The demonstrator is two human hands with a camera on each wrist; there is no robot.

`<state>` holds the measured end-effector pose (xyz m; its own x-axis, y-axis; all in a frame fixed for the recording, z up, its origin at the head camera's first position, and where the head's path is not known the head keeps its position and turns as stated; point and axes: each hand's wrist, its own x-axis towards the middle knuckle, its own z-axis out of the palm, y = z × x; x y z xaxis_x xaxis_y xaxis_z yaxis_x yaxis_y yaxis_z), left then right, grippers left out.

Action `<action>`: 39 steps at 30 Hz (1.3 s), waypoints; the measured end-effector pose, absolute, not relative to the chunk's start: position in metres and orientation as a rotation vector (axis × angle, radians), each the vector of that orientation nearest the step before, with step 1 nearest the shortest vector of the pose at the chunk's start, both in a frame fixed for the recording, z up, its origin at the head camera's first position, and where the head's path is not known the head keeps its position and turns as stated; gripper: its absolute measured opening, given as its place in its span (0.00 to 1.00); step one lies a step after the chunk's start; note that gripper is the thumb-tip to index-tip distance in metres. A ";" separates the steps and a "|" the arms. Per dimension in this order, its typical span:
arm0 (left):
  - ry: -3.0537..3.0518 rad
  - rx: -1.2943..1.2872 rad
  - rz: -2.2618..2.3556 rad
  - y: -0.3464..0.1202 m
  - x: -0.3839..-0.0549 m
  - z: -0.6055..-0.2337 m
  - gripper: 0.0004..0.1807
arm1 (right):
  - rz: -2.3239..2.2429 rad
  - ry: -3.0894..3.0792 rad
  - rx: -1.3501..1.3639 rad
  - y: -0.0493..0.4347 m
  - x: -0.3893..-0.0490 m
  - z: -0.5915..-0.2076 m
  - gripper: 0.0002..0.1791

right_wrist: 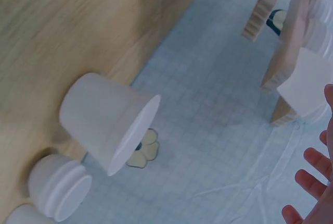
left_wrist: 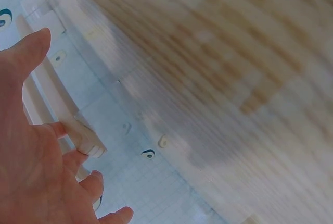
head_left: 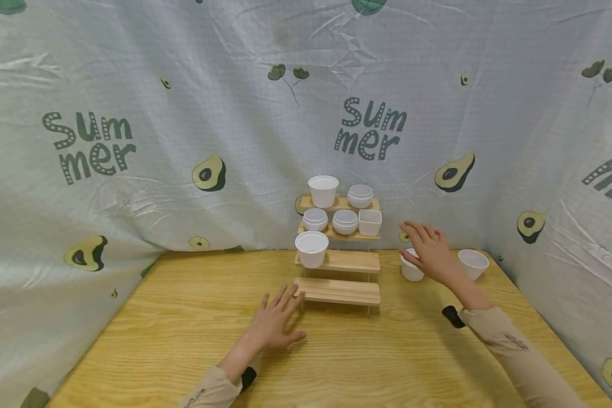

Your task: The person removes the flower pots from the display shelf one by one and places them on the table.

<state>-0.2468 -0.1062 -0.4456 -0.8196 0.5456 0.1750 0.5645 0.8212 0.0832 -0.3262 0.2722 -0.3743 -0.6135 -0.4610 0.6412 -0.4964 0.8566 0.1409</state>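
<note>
Your left hand (head_left: 272, 327) has its fingers spread, holding nothing; its fingertips are at the left end of the stand's bottom board (head_left: 341, 290), but whether they press on it I can't tell. Your right hand (head_left: 430, 255) is also loose, fingers apart, nothing in its grip; it hangs in the air by the right side of the stand. From the head, its thumb crosses the rim of a white cup (head_left: 413, 273) on the table, but the right wrist view shows a gap between hand and cup. That cup stands upright, right of the stand. The same wrist view puts a round white bowl (right_wrist: 54, 185) just beside it, with another white container (right_wrist: 26, 216) cut off at the frame corner. Farther right on the table from the head, you have a tapered white tub (head_left: 473, 263), partly behind your wrist. The wooden stand has four stepped boards. Third board down: a white pot (head_left: 312, 252) at the left end. Second board: two rounded bowls (head_left: 345, 222) at left and middle, a square cup (head_left: 370, 223) at right, close to the middle bowl. Top board: a tall tub (head_left: 323, 192) left, a low bowl (head_left: 360, 196) right. Wood-grain table (head_left: 204, 317) under everything; pale cloth (head_left: 265, 136) behind and at both sides, printed with avocados, flowers and "summer". Your sleeves (head_left: 520, 354) are beige, with a dark piece (head_left: 454, 317) at each wrist.
</note>
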 end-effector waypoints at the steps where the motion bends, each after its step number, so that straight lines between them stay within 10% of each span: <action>1: -2.860 -0.876 -0.198 -0.106 -0.247 -0.446 0.43 | 0.072 -2.317 0.701 0.269 -0.327 -0.373 0.33; 39: -2.855 -0.864 -0.219 -0.104 -0.246 -0.445 0.42 | -0.010 -2.403 0.622 0.210 -0.368 -0.353 0.33</action>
